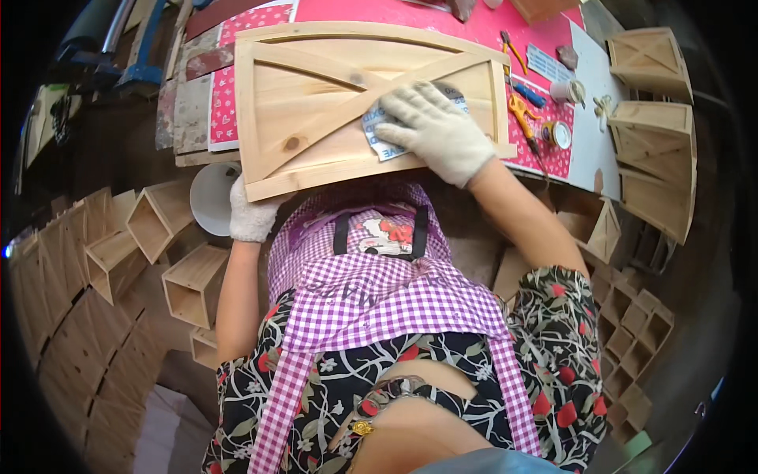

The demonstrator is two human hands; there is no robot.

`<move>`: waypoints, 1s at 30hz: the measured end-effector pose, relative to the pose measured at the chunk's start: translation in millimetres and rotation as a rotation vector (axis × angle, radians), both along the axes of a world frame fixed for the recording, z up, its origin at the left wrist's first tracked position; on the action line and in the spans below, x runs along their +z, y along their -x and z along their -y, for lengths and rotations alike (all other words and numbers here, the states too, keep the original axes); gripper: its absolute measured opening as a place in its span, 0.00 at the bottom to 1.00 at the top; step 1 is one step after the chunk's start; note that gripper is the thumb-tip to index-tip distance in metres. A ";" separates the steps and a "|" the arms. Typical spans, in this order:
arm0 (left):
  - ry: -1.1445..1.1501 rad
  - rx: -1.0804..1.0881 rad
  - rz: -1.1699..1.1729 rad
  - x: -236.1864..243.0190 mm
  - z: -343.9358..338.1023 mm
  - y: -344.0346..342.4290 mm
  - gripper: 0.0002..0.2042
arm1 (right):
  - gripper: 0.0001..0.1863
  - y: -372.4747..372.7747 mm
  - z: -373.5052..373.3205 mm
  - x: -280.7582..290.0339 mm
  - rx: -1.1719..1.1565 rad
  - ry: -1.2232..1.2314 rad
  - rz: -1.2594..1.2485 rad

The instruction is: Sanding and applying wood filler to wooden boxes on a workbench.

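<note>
A pale wooden panel (pixel 316 107) with a raised frame and crossed diagonal slats lies tilted on the table edge in front of me; it may be a side of a box. My right hand (pixel 434 130), in a white work glove, presses a sheet of sandpaper (pixel 384 148) against its slats, right of the middle. Printed backing of the sheet shows past the fingers. At the near left corner, my left hand (pixel 254 209), also gloved, grips the panel's lower edge. Its fingertips are partly hidden by the wood.
Pink patterned sheeting covers the table (pixel 545 162). On its right lie pliers (pixel 515 52), an orange-handled tool (pixel 523 118), a cup (pixel 562 92) and a small tin (pixel 557 135). A white bucket (pixel 212 201) and several wooden boxes (pixel 194 286) stand around me.
</note>
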State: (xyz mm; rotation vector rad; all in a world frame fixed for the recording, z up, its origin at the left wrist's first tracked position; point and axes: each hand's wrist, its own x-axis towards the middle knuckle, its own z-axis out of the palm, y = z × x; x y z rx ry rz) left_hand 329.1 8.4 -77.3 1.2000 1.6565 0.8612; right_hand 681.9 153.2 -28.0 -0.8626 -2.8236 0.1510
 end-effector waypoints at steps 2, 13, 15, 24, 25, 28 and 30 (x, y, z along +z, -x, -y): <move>-0.023 0.108 0.065 1.4 0.7 0.0 0.26 | 0.18 -33.4 -2.9 -1.8 -0.021 0.052 0.134; -0.018 0.125 0.158 -14.8 2.5 6.2 0.26 | 0.17 -49.3 26.9 -15.6 -0.121 0.102 0.014; -0.031 0.139 0.170 -12.3 2.8 4.9 0.27 | 0.16 -89.3 24.9 -6.0 -0.191 0.100 0.121; -0.023 0.080 0.005 -5.6 2.5 0.7 0.31 | 0.29 -160.8 -30.4 -84.5 -0.967 0.266 -0.183; -0.002 0.160 0.121 -5.8 5.8 -0.1 0.32 | 0.24 -78.1 -44.5 -23.2 -1.152 0.392 0.003; 0.059 0.171 0.207 -6.8 -1.0 -1.0 0.32 | 0.18 9.4 -27.2 -38.4 -0.931 0.188 -0.076; 0.030 0.105 0.122 -3.9 3.1 2.7 0.32 | 0.24 15.0 -16.1 -35.4 -0.705 0.140 -0.288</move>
